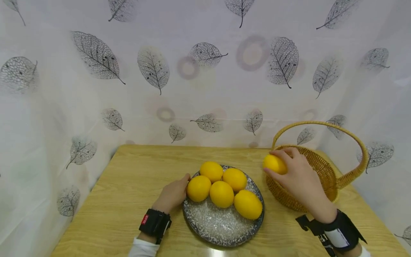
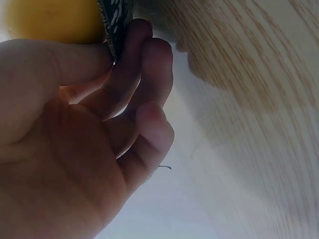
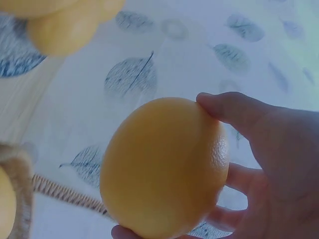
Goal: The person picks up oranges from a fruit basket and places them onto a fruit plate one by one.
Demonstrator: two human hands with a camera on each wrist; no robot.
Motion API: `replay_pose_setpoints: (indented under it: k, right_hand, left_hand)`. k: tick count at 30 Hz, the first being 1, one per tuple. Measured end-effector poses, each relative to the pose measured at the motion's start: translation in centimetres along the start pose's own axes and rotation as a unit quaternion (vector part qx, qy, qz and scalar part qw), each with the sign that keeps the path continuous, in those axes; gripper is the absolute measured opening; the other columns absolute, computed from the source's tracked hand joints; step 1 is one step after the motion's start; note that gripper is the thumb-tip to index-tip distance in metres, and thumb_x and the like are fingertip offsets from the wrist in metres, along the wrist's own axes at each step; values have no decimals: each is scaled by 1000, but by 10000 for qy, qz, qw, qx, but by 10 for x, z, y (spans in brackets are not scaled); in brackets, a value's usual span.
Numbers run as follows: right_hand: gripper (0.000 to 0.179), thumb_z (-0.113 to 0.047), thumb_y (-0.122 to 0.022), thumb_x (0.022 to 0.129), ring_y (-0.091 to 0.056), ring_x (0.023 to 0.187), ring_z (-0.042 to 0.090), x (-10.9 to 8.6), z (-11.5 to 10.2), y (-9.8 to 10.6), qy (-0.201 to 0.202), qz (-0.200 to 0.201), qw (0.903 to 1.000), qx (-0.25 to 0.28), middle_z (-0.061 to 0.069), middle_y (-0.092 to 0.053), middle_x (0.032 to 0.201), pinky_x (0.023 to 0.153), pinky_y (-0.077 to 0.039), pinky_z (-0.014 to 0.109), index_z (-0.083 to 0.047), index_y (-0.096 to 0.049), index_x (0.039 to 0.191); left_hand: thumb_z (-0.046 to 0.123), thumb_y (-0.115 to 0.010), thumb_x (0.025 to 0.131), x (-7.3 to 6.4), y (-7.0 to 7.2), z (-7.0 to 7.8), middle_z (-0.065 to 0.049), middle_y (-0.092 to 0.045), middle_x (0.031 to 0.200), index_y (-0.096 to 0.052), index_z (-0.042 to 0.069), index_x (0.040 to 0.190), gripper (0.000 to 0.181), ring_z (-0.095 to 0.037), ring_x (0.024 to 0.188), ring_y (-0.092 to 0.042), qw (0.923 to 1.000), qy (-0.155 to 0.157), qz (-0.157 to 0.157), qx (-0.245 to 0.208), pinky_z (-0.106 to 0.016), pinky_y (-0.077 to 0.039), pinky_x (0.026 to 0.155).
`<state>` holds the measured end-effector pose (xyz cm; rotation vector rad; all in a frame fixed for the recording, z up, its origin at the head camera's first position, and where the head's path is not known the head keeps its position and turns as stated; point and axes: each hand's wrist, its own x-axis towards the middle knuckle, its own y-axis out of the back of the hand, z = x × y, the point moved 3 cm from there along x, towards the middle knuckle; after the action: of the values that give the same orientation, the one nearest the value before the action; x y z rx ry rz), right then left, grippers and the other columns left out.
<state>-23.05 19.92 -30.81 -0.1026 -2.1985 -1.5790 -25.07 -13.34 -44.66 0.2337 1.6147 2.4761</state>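
My right hand (image 1: 298,175) grips a yellow lemon (image 1: 274,164) between thumb and fingers, over the left side of a wicker basket (image 1: 321,167). In the right wrist view the held lemon (image 3: 162,167) is large, with the thumb on one side and fingertips below. My left hand (image 1: 173,194) pinches the left rim of a speckled grey plate (image 1: 218,226); the left wrist view has the plate's dark rim (image 2: 113,30) between thumb and fingers. Several lemons (image 1: 221,194) sit on the plate, mostly toward its far half.
The basket's tall arched handle (image 1: 321,123) rises at the right. Inside its rim, the right wrist view catches part of a yellow rounded fruit (image 3: 5,204). A wooden table (image 1: 138,171) lies beneath everything, and a leaf-printed curtain (image 1: 205,92) hangs behind and at both sides.
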Motion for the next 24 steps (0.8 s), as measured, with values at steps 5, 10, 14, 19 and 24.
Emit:
replay_pose_setpoints:
  k: [5,10,14,19,24]
  right_hand:
    - [53,-44,-73,80,-55,104,40,-6,-27,-7,296,-39,9995,130,20,-55,126,69,-55,55,-17,-64,125]
    - [54,-46,-76,76,-58,105,33,-17,-56,-21,624,-27,9977,266,11,-58,125,69,-57,48,-21,-66,123]
    - [53,-50,-76,74,-57,108,27,-24,-80,-38,812,-226,9960,299,4,-59,124,64,-57,42,-26,-67,120]
    - [51,-52,-74,75,-55,108,24,-35,-106,-60,1087,-641,9909,458,1,-60,123,70,-55,39,-29,-66,120]
    - [53,-62,-64,79,-52,104,21,-46,-124,-80,1300,-1082,9835,645,0,-58,124,66,-53,34,-30,-65,122]
  left_hand:
    - [7,-49,96,1,-1,0,-19,-74,108,-50,2,134,38,-29,88,-69,10000,3,-41,32,-49,-58,77]
    - [7,-49,97,2,-3,-1,-20,-74,110,-49,1,136,39,-31,90,-69,10000,4,-21,-3,-50,-57,78]
    - [8,-48,97,2,-4,-3,-20,-71,120,-46,0,141,44,-32,99,-68,10000,75,-31,-45,-51,-56,84]
    - [8,-48,98,2,-3,-3,-20,-70,122,-45,0,141,45,-33,101,-67,10000,46,12,-53,-51,-56,86]
    - [6,-51,96,3,-3,-1,-20,-71,119,-47,0,139,44,-32,97,-68,10000,-11,16,-89,-50,-57,83]
